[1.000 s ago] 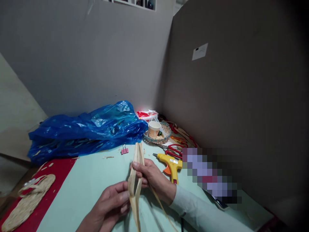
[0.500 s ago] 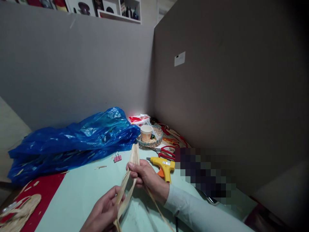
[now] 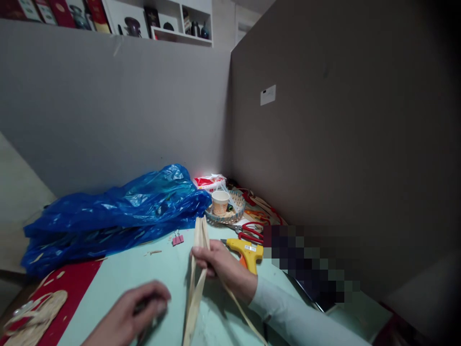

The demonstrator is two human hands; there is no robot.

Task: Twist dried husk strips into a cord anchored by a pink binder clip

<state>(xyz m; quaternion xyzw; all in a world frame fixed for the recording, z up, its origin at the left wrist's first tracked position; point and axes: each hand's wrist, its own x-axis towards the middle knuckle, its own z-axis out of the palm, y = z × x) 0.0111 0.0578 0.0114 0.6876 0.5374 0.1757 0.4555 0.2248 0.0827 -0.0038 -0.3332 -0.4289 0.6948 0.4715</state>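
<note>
My right hand (image 3: 219, 262) is closed round a folded bundle of pale, dry plant-leaf strips (image 3: 202, 230). The folded ends stick up above the thumb, and the long tails hang down toward the near edge of view. One thin strand trails out below my right wrist. My left hand (image 3: 144, 305) is off to the left of the strips, not touching them. Its fingers are loosely curled and a little blurred, with the thumb apart from the forefinger and nothing visible between them. Just beyond my right hand lies a yellow glue gun (image 3: 248, 250).
A blue plastic sheet (image 3: 118, 211) lies along the back left. Near the corner are a woven basket (image 3: 237, 211) with a paper cup (image 3: 220, 202), and red-handled scissors (image 3: 252, 233). A pink binder clip (image 3: 177, 240) rests mid-table. Woven straw pieces (image 3: 46, 312) lie at left. Grey partitions (image 3: 180, 105) enclose the table.
My left hand has let go of the strips and moved left and down. The strip tails now hang straighter from my right hand, which keeps its hold. The view has tilted slightly.
</note>
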